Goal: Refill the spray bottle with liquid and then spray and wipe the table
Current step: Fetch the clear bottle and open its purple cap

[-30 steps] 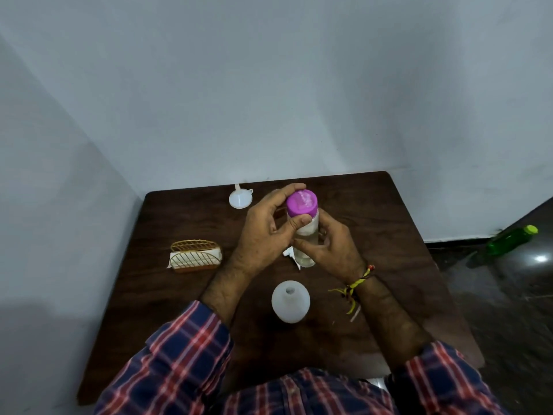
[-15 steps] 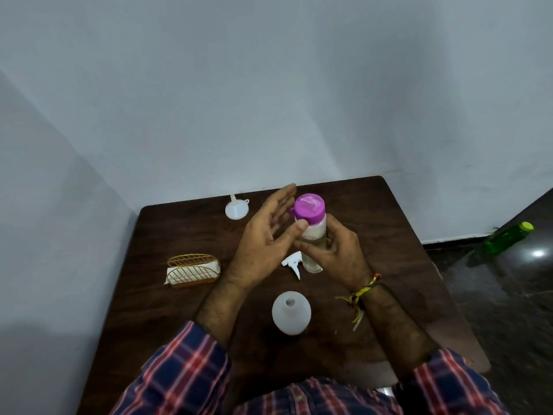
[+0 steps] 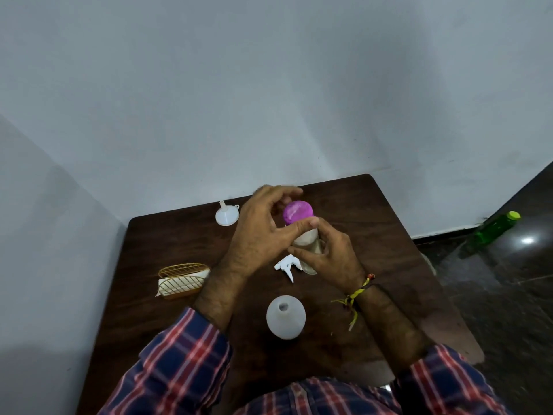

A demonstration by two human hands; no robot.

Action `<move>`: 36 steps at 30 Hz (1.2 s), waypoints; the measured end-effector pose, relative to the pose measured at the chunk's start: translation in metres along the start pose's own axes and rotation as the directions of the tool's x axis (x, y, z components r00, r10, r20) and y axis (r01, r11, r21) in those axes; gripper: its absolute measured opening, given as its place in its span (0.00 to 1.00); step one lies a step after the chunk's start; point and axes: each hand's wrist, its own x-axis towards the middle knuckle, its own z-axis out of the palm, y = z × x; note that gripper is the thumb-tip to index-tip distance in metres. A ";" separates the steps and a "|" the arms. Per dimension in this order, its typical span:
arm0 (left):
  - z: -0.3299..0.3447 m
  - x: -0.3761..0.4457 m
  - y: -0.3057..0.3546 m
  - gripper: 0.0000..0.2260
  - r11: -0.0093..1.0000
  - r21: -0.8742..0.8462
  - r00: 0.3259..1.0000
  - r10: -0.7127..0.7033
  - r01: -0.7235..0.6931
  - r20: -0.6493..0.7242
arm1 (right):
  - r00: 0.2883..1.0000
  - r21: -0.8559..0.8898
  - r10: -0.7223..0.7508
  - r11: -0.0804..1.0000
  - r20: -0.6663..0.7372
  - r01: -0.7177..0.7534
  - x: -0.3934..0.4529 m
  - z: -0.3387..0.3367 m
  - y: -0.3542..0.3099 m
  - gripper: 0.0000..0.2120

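Where the dark wooden surface meets the grey wall, the items lie as follows, from left to right. At the left, a woven holder with white paper or cloth in it rests on the surface. Behind it and further right, near the wall, a small white funnel lies mouth up. The left hand is raised over the centre; its grip is curled, the thumb against the side of the purple cap and the fingers arched above it, blurred, so that whether they touch the cap cannot be told. Below the hands, the white spray bottle stands upright and uncapped near the person's body, its neck open. Its white trigger head lies on the surface just beyond it, beside the clear bottle. The right hand, a braided thread at its wrist, grips the clear bottle's body with curled fingers. At the far right, a green bottle stands on the floor.
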 end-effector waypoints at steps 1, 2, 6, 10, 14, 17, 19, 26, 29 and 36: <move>-0.002 0.003 0.000 0.26 1.000 0.004 0.998 0.004 -0.004 0.061 | 1.000 0.003 -0.002 1.000 0.001 0.002 0.001 -0.001 -0.001 0.27; -0.004 0.006 0.000 0.27 1.000 0.003 0.987 0.019 -0.020 0.157 | 1.000 0.009 -0.001 1.000 0.001 0.001 0.002 -0.003 -0.001 0.28; 0.000 0.011 0.001 0.21 0.994 0.097 0.977 0.030 -0.052 0.209 | 1.000 -0.012 0.005 1.000 -0.008 -0.006 0.003 -0.006 0.003 0.27; 0.002 0.014 0.000 0.27 0.986 0.168 0.986 -0.024 -0.004 0.165 | 1.000 -0.017 0.014 1.000 -0.024 -0.014 0.003 -0.007 0.003 0.26; 0.003 0.011 -0.003 0.26 0.985 0.156 0.960 0.026 -0.071 0.277 | 1.000 -0.023 0.019 1.000 0.000 -0.019 0.004 -0.008 0.005 0.29; 0.003 0.007 0.001 0.31 0.966 0.259 0.989 -0.055 0.017 0.139 | 1.000 -0.032 0.025 0.999 0.013 -0.025 0.004 -0.007 0.004 0.29; 0.001 0.007 -0.001 0.32 0.980 0.191 0.962 -0.008 -0.046 0.275 | 1.000 -0.018 0.008 1.000 0.004 -0.008 0.003 -0.006 0.004 0.27; -0.002 0.006 0.008 0.22 0.885 0.464 0.984 -0.061 -0.025 0.168 | 0.998 -0.074 0.009 0.997 0.058 -0.004 0.002 -0.002 0.005 0.31; 0.004 0.007 0.013 0.22 0.828 0.554 0.994 -0.110 0.085 0.013 | 0.999 -0.089 -0.008 0.996 0.053 0.013 0.002 0.001 0.003 0.30; 0.015 0.007 0.022 0.32 0.631 0.750 0.971 -0.233 0.197 -0.059 | 1.000 -0.150 0.012 0.989 0.007 -0.011 -0.001 0.005 0.003 0.30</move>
